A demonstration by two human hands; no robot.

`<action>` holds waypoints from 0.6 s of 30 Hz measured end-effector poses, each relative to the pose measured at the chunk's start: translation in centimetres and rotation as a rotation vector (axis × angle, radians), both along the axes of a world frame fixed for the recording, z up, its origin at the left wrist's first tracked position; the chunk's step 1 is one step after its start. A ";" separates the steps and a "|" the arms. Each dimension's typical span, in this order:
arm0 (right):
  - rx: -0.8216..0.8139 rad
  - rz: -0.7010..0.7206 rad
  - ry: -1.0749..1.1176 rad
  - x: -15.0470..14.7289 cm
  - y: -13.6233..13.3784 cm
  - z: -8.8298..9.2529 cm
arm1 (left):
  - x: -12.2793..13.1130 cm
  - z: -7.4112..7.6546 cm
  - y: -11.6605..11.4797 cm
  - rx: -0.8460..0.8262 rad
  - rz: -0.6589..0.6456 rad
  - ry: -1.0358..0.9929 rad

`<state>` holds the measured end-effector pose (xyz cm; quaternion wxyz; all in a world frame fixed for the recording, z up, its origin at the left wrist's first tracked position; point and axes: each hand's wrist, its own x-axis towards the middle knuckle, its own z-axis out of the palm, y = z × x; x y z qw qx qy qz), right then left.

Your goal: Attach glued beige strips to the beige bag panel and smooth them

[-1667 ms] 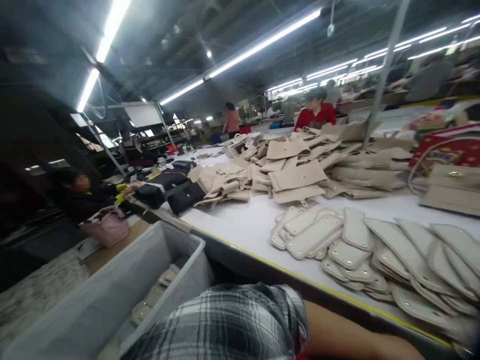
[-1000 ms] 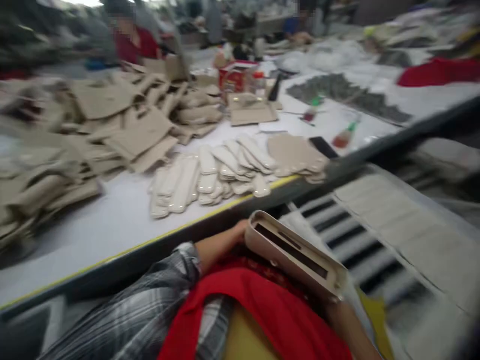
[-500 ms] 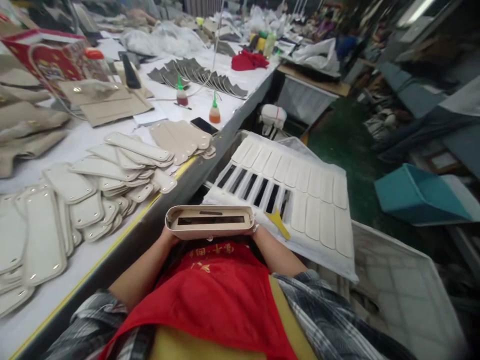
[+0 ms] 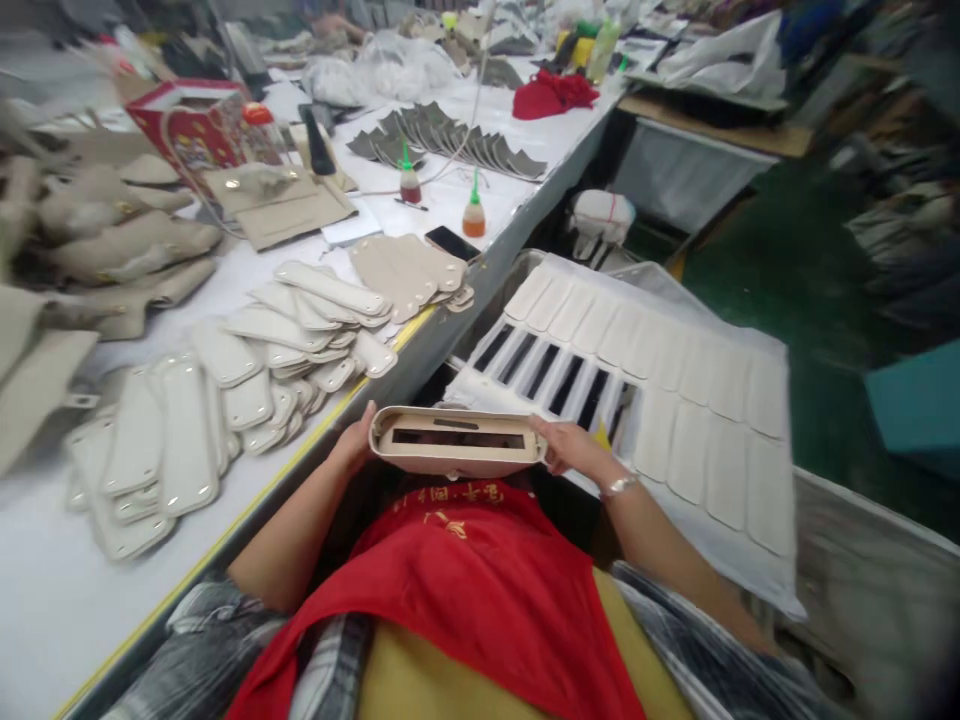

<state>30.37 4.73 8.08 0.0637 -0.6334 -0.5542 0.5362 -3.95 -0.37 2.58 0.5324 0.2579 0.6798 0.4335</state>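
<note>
Head view, moved: right hand now shows at the cream bag's right end, where its fingers were hidden half a second ago.
Bag: held between both hands before the red apron, opening upward, long axis running hand to hand; neither hand is nearer.
Left hand: gripping the left end, thumb raised.
Right hand: gripping the opposite end, fingers at the rim.
Hidden: bag's underside, left fingers, most of a yellow piece; slot interior too dark to read.
</note>
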 end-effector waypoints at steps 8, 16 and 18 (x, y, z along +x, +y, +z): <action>0.161 0.431 -0.454 -1.3 0.9 1.3 | -0.7 8.6 0.2 -0.139 -0.741 0.954; 0.342 0.571 -0.648 -2.1 0.7 1.6 | 0.0 7.8 0.9 -0.130 -0.851 1.009; 0.343 0.592 -0.660 -2.0 0.8 1.4 | -0.3 7.5 1.0 -0.112 -0.857 0.980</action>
